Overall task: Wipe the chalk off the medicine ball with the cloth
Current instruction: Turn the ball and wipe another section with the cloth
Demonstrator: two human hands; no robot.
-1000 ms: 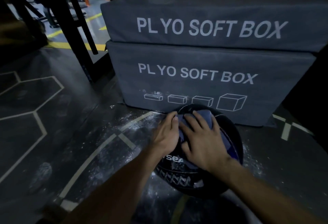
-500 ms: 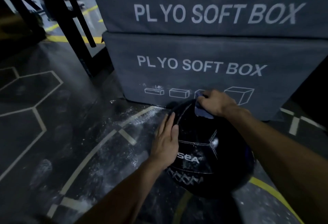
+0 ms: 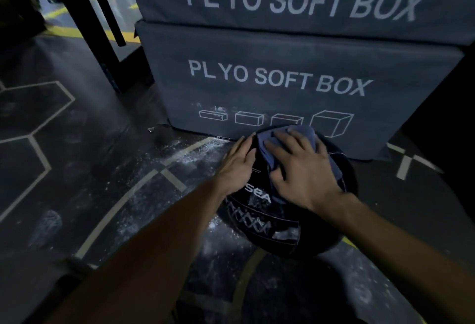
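Right hand (image 3: 300, 169) lies spread flat on top of the blue cloth (image 3: 285, 141), fingers straight and splayed, pressing the fabric onto the upper face of the medicine ball (image 3: 282, 231). Beside it, the left hand (image 3: 237, 167) rests open against the ball's left flank, fingers straight and together, steadying it. Both forearms reach in from the near edge, so each hand sits directly over or against the ball.

That black ball sits on the dark gym floor (image 3: 90, 169), touching or just short of the lower plyo soft box (image 3: 282, 84); which, the view does not settle. White chalk smears (image 3: 285, 235) show on the near lower face, below the printed lettering and the zigzag pattern, towards the person from the cloth. This is the relation the next stroke turns on, by my judgement: the cloth covers the far top, the visible chalk lies nearer and lower, so the wiping hand needs to draw back and down, or the left hand needs to roll the ball.

Loose chalk dust is scattered over the floor around the ball and along the painted lines (image 3: 144, 182). Behind, a second plyo soft box (image 3: 295, 0) is stacked on the first, and dark rack legs (image 3: 84, 7) stand to the far left.
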